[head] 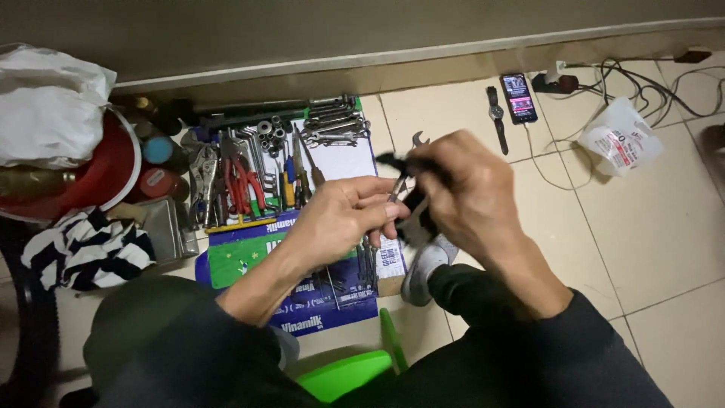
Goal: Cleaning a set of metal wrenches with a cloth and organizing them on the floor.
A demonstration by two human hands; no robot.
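Note:
My left hand [343, 215] pinches the lower end of a small metal open-ended wrench [414, 140], whose jaw sticks up above my fingers. My right hand [461, 185] is closed around a dark rag [411, 208] wrapped about the wrench's shaft; the hand is blurred. Both hands hover over the right edge of a flattened blue and green carton [249, 253] laid on the tiled floor. On the carton lie several wrenches [336, 121], sockets [270, 132], red-handled pliers [242, 181] and screwdrivers [291, 177].
A red bucket [102, 177] with a white plastic bag [45, 102] stands at left, a striped cloth [87, 245] below it. A phone [518, 97], a wristwatch [496, 117], cables [642, 75] and a plastic bag [619, 136] lie at right. A green stool [347, 374] is under me.

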